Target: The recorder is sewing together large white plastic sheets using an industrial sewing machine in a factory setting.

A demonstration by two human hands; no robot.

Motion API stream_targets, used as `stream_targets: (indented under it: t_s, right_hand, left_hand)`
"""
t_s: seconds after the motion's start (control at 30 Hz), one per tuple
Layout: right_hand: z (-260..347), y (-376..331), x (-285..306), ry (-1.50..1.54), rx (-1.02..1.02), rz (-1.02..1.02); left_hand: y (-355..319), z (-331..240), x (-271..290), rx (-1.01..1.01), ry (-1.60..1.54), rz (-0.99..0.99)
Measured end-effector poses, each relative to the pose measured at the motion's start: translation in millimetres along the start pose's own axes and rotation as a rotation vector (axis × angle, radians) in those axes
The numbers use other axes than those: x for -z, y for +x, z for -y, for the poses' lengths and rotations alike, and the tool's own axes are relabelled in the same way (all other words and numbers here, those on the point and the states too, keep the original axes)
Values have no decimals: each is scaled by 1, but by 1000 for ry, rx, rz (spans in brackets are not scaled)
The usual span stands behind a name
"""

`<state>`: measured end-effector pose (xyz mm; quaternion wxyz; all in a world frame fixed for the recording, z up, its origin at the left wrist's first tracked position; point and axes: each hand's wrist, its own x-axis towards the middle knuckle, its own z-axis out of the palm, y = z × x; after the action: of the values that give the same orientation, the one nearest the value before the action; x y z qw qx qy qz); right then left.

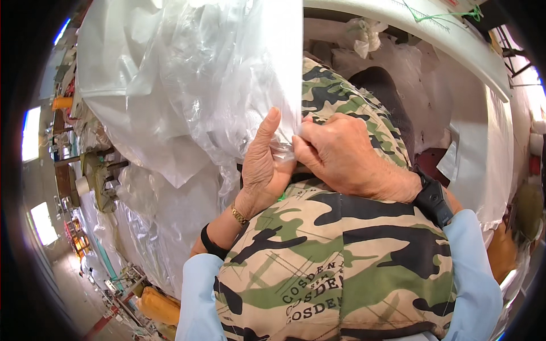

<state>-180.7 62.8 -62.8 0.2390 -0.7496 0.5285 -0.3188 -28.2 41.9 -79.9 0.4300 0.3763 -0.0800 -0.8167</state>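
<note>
Camouflage cloth [392,233] is bulging just behind the plastic sheet [199,96], whose edge the right hand [340,149] is pinching and the left hand [263,170], thumb spread, is cradling (gathering looks done only there; the rest is lying loose).

A: What sort of place is this?
B: A workshop, or a small factory floor, by the look of it.
A: What shows that?
B: Plastic [131,62] in big, loose sheets, and a white table [381,12] with a ruler scale [427,18] on it. There's an apron [392,273] on the worker, too.
A: And farther off?
B: Equipment [98,173] crowds the left side, too small to identify, with orange sacks [159,307] lower down and bright windows [43,224] beyond.
</note>
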Motion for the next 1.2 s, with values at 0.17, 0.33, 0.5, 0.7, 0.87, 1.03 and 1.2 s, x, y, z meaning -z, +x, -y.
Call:
stream_targets:
  t_s: [0.17, 0.33, 0.5, 0.7, 0.87, 1.03, 1.2]
  right_hand:
    - [0, -1, 5, -285, 145, 75]
    - [1, 6, 9, -345, 211, 202]
    - [-5, 11, 21, -307, 210, 255]
    - [-33, 36, 8, 536, -267, 51]
    - [-36, 35, 3, 1146, -546, 337]
    - [-31, 42, 5, 1093, -423, 211]
    - [-26, 43, 0, 1130, -411, 187]
  left_hand:
    - [-4, 4, -2, -20, -41, -101]
    - [-2, 3, -1, 1, 117, -96]
    - [0, 3, 1, -80, 152, -168]
    - [-1, 0, 8, -10, 161, -80]
    - [-9, -12, 2, 61, 261, -28]
    - [-55, -56, -30, -268, 1344, 686]
    - [-48, -45, -31, -1452, 1510, 682]
